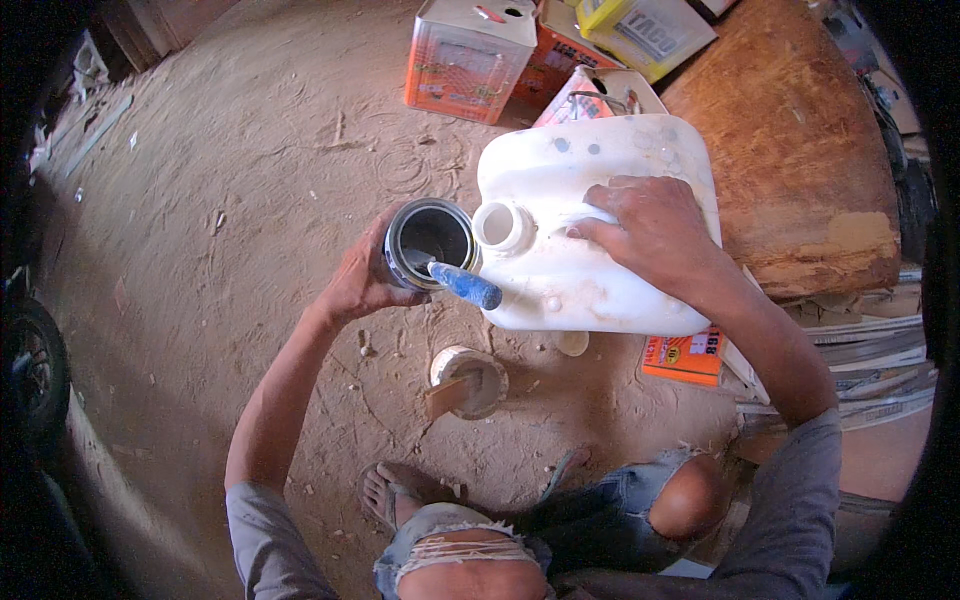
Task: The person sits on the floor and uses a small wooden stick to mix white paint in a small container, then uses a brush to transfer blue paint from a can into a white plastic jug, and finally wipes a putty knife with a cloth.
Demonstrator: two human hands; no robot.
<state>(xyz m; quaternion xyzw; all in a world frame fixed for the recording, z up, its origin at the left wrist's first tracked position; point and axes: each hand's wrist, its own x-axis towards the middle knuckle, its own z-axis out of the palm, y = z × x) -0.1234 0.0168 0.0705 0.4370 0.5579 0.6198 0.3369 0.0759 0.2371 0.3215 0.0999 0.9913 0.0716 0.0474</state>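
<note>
The left hand [362,268] holds a can [432,222] (a blue-handled tool [466,286] leans inside) just beside the mouth [500,228] of the white jug [560,275], whose handle [588,213] the right hand [650,225] grips. Pouring seems in hand; the next move probably calls for steady tilting.

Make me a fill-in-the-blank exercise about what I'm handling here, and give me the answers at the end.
1. The left hand holds an open metal can whose rim is ____ in shape.
2. The tool resting in the can has a ____ handle.
3. The right hand grips the handle of a ____ plastic jerrycan.
4. The yellow-and-white tin sits at the picture's ____ edge.

Missing words: round; blue; white; top.
</note>
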